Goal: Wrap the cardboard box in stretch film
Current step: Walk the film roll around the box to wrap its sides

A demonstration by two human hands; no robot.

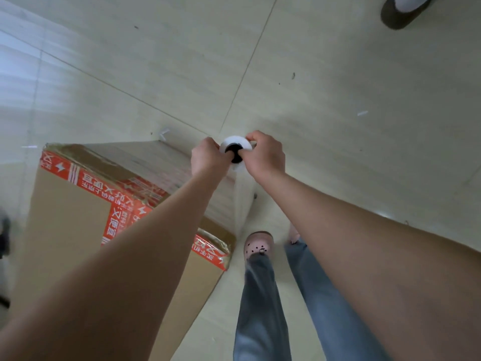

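Observation:
A tall brown cardboard box with red printed tape stands on the floor at the lower left. A white roll of stretch film with a dark core is held upright beside the box's right side. My left hand grips the roll's top from the left, and my right hand grips it from the right. A sheet of clear film runs down from the roll along the box's right face, which shows shiny film layers.
The floor is pale tile with thin joints. My own legs in blue jeans and a pink clog stand just right of the box. Another person's shoe is at the top right. Something dark sits at the left edge.

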